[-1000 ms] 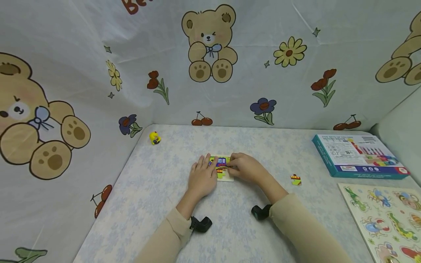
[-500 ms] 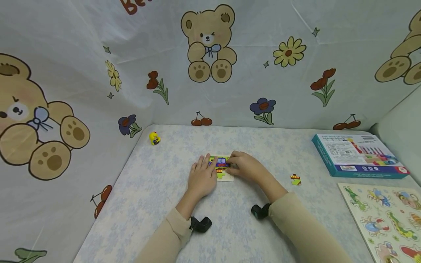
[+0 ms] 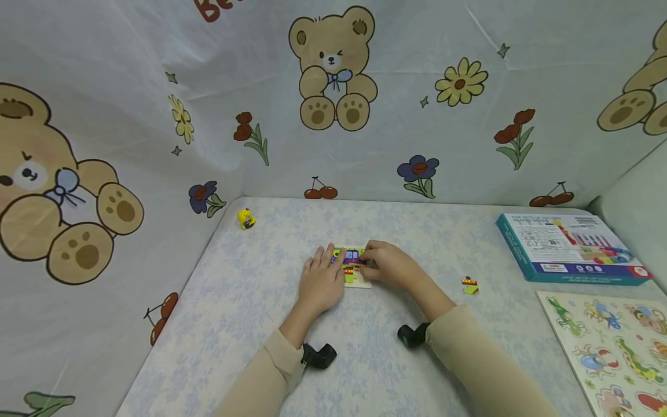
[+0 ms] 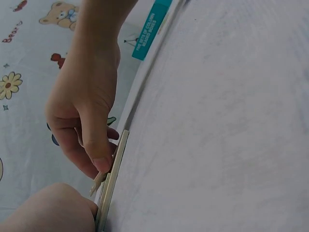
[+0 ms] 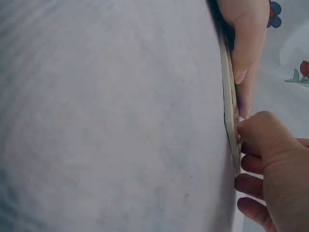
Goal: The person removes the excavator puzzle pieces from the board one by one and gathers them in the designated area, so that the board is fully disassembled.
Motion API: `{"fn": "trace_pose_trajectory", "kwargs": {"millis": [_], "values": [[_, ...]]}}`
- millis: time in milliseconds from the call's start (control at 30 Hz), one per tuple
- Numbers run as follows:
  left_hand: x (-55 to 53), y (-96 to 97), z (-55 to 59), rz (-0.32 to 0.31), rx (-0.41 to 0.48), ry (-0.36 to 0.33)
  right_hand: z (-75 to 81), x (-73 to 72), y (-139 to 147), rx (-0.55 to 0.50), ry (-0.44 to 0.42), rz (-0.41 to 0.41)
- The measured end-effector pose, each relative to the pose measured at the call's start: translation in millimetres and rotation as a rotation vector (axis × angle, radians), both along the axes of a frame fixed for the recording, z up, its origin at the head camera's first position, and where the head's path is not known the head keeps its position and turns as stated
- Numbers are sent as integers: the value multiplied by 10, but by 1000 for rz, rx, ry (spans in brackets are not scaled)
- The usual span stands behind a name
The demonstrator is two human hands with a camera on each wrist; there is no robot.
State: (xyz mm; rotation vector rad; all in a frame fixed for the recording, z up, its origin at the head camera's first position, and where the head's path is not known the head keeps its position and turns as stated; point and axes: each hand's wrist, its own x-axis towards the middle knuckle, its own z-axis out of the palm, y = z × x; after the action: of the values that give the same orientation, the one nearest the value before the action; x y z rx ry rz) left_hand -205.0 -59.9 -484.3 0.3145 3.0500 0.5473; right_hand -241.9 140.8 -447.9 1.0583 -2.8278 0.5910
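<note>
Pale mottled table point(image 3: 365, 365), a small puzzle point(image 3: 359, 284) on it.
My left hand point(image 3: 320, 284) rests, fingers outstretched, across its left side; my right hand point(image 3: 393, 266) pinches a tilted piece point(image 4: 97, 185) at its right. A loose piece point(image 3: 470, 285) lies off rightward; beyond are a box point(image 3: 563, 243), a yellow toy point(image 3: 246, 219) and bear-print cloth point(image 3: 365, 159).

Worktop point(image 3: 370, 365) mottled pale blue. Left grip point(image 3: 321, 282) lies over the left part of a small puzzle board point(image 3: 361, 282), fingers extended; right grip point(image 3: 391, 266), fingers bent, is at its right side. Loose puzzle piece point(image 3: 470, 285) well apart, right. Farther right — teal box point(image 3: 573, 246), insect-picture board point(image 3: 611, 336) nearer. Yellow figurine point(image 3: 245, 218) near the far-left corner.
</note>
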Motion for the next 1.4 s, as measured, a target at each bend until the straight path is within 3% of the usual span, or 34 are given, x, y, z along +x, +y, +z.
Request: {"fn": "trace_pose_trajectory", "kwargs": {"millis": [367, 600, 900, 1167, 1400], "values": [[-5, -6, -7, 3, -3, 5, 57, -59, -16, -36, -164, 0], [-4, -4, -6, 9, 7, 4, 75, -96, 1, -40, -264, -42], [0, -2, -4, 5, 7, 11, 77, -88, 12, -46, -321, -110], [6, -1, 6, 3, 14, 21, 24, -65, 13, -196, -404, -159], [9, 3, 4, 6, 13, 15, -11, -37, 24, -272, -422, -167]]}}
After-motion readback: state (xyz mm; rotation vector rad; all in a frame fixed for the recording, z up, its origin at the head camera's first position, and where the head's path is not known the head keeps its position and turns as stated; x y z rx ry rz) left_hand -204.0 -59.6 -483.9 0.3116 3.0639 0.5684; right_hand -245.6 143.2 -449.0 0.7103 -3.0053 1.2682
